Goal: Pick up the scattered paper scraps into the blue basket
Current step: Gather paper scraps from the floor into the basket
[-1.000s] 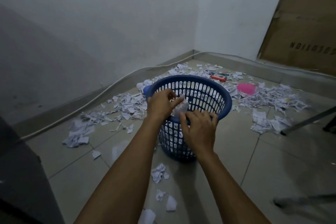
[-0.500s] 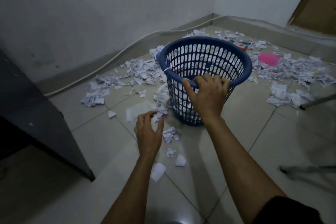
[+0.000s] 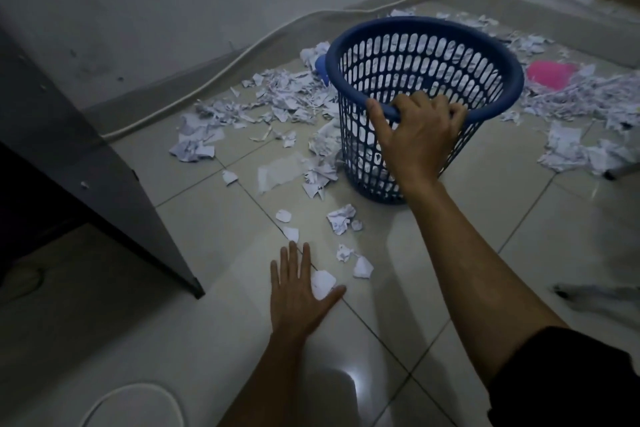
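Observation:
The blue basket [image 3: 349, 42] stands on the tiled floor, tipped a little toward me. My right hand [image 3: 417, 139] grips its near rim, fingers curled over the edge. My left hand [image 3: 299, 291] lies low over the floor with straight, spread fingers, and a white paper scrap [image 3: 322, 282] shows between its thumb and forefinger. More small scraps [image 3: 341, 218] lie just beyond that hand. A thick litter of torn paper [image 3: 277, 97] spreads left of the basket, and another heap [image 3: 588, 97] lies to its right.
A dark cabinet or table side [image 3: 86, 166] stands at the left, its corner near my left hand. A white cable [image 3: 221, 69] runs along the wall base. A pink object [image 3: 550, 74] sits among scraps at the right. A dark bar [image 3: 620, 172] pokes in there.
My left hand left the basket rim, dropped toward me to the floor and spread open over a scrap. My right hand kept its hold on the rim. The view tilted down.

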`<state>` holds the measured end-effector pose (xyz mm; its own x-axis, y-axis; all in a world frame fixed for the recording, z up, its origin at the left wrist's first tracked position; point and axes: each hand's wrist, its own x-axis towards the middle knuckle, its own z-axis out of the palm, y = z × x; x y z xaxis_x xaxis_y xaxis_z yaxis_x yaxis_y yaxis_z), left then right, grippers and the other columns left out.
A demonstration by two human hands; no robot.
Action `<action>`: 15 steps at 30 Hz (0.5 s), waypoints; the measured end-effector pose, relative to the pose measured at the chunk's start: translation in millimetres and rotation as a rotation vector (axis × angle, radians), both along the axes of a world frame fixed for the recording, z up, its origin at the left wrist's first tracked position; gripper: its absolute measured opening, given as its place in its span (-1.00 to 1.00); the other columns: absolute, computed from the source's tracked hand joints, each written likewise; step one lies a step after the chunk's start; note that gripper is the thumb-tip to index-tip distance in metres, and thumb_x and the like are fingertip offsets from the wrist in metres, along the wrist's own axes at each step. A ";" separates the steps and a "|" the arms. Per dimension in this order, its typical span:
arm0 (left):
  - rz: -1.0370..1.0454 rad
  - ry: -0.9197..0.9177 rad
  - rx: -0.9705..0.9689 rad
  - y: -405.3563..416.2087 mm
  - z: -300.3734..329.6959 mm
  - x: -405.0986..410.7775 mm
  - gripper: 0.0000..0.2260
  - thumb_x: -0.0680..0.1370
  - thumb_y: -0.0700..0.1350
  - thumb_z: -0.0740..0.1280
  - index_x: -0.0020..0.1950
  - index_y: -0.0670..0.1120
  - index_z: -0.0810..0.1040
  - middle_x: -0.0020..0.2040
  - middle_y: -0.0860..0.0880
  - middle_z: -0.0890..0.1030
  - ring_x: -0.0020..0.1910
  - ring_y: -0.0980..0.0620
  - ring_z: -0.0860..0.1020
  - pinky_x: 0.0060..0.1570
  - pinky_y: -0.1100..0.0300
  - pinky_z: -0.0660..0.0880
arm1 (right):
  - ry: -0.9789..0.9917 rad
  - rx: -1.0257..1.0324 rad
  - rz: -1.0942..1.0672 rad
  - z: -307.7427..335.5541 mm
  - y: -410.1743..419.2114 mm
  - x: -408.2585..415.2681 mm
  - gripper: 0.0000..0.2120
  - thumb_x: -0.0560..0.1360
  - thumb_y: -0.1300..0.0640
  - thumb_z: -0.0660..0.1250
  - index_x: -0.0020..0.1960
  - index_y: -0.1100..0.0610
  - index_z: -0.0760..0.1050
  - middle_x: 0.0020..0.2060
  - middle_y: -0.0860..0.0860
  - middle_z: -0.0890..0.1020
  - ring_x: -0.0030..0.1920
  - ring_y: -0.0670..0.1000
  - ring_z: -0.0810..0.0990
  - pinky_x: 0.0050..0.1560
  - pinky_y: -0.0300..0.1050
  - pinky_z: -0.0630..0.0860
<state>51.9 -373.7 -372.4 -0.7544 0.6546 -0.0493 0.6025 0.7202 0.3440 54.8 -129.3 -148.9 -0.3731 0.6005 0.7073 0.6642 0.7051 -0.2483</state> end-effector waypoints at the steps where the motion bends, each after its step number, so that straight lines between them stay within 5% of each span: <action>1: -0.009 0.008 0.005 5.0 -1.2 -0.9 0.00 0.39 0.61 -0.10 0.61 0.01 -0.26 0.61 -0.06 -0.23 0.59 -0.05 -0.24 0.55 -0.06 -0.23 | -0.001 0.001 -0.006 0.4 1.6 -1.1 -0.44 0.60 -0.36 0.05 -0.08 0.03 0.63 -0.15 -0.03 0.63 -0.07 0.06 0.49 0.12 0.04 0.25; 12: -0.083 0.046 0.036 71.5 -11.5 8.4 0.02 0.37 0.62 -0.02 0.63 0.02 -0.12 0.62 -0.07 -0.14 0.59 -0.13 -0.18 0.52 -0.19 -0.19 | 0.056 0.071 -0.036 -4.5 8.5 -4.7 -0.48 0.59 -0.33 0.13 -0.16 0.04 0.62 -0.21 -0.02 0.62 -0.13 0.07 0.49 0.07 0.04 0.28; 15: -0.041 0.065 0.057 80.8 -16.1 9.2 -0.09 0.43 0.56 0.04 0.62 0.04 0.06 0.61 -0.08 0.09 0.59 -0.17 0.02 0.52 -0.22 -0.12 | 0.077 0.084 -0.022 -5.5 7.6 -5.2 -0.51 0.58 -0.31 0.17 -0.18 0.05 0.62 -0.24 -0.02 0.61 -0.15 0.07 0.49 0.05 0.04 0.29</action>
